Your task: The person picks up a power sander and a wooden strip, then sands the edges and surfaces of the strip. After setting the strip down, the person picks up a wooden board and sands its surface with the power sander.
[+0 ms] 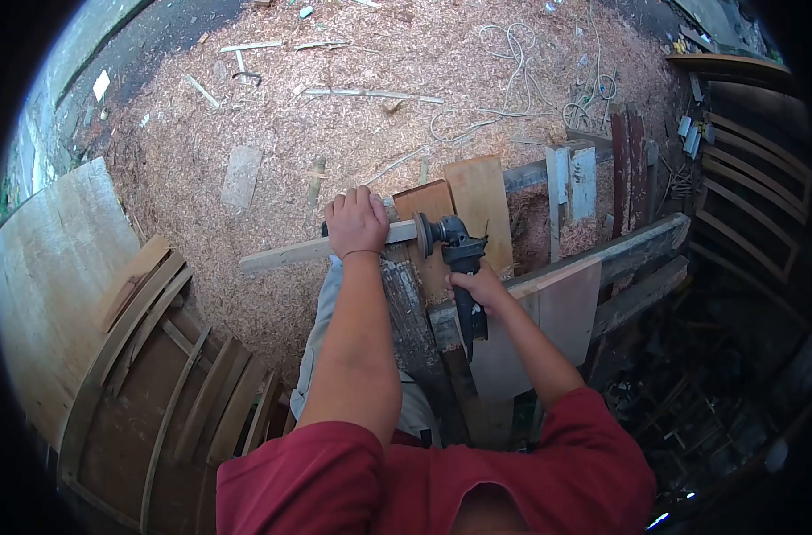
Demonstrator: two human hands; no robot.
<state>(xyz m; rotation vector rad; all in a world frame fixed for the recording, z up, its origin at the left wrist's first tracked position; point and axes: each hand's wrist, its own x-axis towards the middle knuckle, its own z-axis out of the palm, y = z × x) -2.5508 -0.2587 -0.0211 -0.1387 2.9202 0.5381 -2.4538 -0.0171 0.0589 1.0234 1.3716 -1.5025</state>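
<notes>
Beyond strip (285, 255) and grinder (457, 242), sawdust (379, 125), rope (513, 71)

The ground (397, 107) was pretty much buried in sawdust, with offcuts (242, 176) scattered all over. A big plywood sheet (49, 276) was propped at the left edge, curved wooden frames (169, 383) were stacked lower left, and pale rope (515, 76) was left tangled upper right.

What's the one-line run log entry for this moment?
left hand: gripping wooden strip | right hand: holding angle grinder | disc: at strip's end | ground: sawdust
</notes>
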